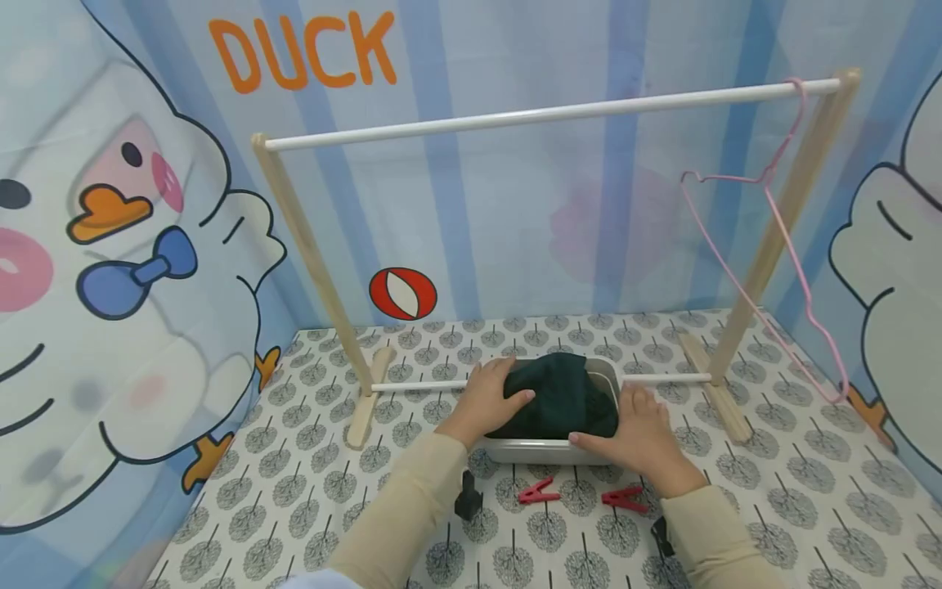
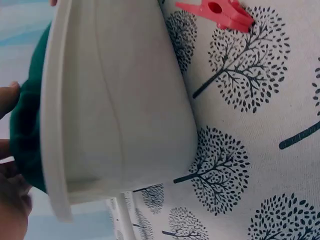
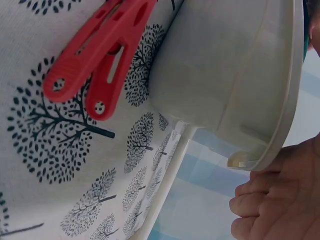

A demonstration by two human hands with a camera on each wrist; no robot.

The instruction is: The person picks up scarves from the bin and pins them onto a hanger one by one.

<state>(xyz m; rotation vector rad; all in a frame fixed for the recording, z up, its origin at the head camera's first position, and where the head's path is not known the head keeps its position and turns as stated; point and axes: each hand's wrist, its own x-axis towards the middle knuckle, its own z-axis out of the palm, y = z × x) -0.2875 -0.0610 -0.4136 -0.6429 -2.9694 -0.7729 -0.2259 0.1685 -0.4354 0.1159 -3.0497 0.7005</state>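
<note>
A white plastic basin (image 1: 548, 451) holds a dark green cloth (image 1: 562, 393) bunched up above its rim. My left hand (image 1: 486, 401) lies over the basin's left side, fingers spread at the cloth's edge and thumb extended across it. In the left wrist view, the fingertips reach the green cloth (image 2: 27, 135) just over the rim. On the opposite side my right hand (image 1: 640, 429) is spread at the basin's right corner, thumb near the front rim. The right wrist view shows its loosely bent fingers (image 3: 252, 202) outside the basin wall.
Two red clothespins (image 1: 540, 491) (image 1: 625, 499) lie in front of the basin. Behind it stands a wooden rack with a white top bar (image 1: 515, 119) and a lower bar (image 1: 419, 385). A pink hanger (image 1: 787, 196) hangs at the bar's right end. The tablecloth (image 1: 324, 507) has tree prints.
</note>
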